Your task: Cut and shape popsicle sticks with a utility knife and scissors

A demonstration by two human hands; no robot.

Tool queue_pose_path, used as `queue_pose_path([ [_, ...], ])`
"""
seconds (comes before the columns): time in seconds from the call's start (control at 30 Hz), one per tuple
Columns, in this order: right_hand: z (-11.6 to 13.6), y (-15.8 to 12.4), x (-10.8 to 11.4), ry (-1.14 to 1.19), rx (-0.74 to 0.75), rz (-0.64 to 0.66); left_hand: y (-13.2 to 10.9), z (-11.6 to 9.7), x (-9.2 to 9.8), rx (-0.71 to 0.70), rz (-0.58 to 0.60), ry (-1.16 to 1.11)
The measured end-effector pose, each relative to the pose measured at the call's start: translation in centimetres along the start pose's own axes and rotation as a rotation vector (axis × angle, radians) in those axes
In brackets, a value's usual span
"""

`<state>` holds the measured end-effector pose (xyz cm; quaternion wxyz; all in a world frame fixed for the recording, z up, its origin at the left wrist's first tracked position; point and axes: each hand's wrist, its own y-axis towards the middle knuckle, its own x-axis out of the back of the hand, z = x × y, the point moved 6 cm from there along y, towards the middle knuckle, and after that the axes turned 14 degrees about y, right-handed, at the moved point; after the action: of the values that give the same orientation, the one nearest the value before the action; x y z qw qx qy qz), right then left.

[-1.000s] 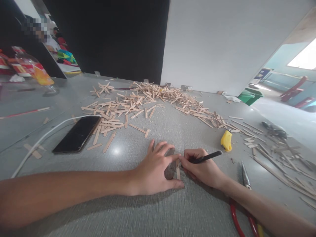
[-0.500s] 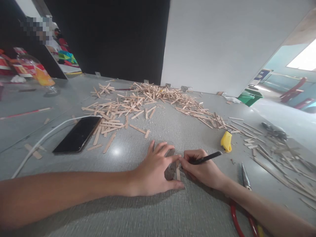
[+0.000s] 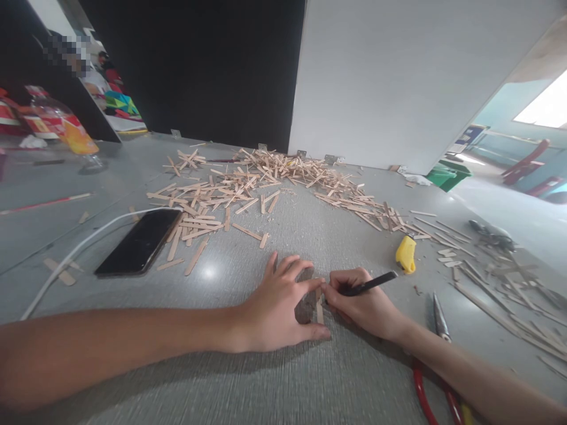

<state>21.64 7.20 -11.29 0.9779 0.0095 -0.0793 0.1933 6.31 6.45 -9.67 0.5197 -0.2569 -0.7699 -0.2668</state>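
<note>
A small flat wooden craft stick (image 3: 319,308) lies on the grey table, pointing away from me. My left hand (image 3: 279,304) holds it at its two ends, forefinger at the far one and thumb at the near one; the other fingers are spread on the table. Close on the stick's right side, my right hand (image 3: 363,304) is closed round a black pen (image 3: 374,284). The pen leans to the right, and its tip is hidden behind my fingers.
Heaped craft sticks (image 3: 230,189) lie toward the upright boards. A phone (image 3: 139,242) with a white cable is at left, near a bottle (image 3: 71,130). A yellow cutter (image 3: 406,254), red-handled pliers (image 3: 440,319) and thin wood strips (image 3: 496,304) lie at right.
</note>
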Motion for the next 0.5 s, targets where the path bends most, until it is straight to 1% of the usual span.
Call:
queue_pose_path([
  [0.2, -0.04, -0.15, 0.01, 0.005, -0.008, 0.010, -0.06, -0.02, -0.08, -0.006, 0.012, 0.012],
  [0.4, -0.02, -0.22, -0.19, 0.095, -0.031, 0.015, -0.10, 0.00, 0.01, -0.019, -0.027, -0.016],
  [0.5, -0.09, -0.21, -0.27, 0.102, -0.021, 0.024, -0.08, 0.03, -0.05, -0.018, -0.031, -0.014],
])
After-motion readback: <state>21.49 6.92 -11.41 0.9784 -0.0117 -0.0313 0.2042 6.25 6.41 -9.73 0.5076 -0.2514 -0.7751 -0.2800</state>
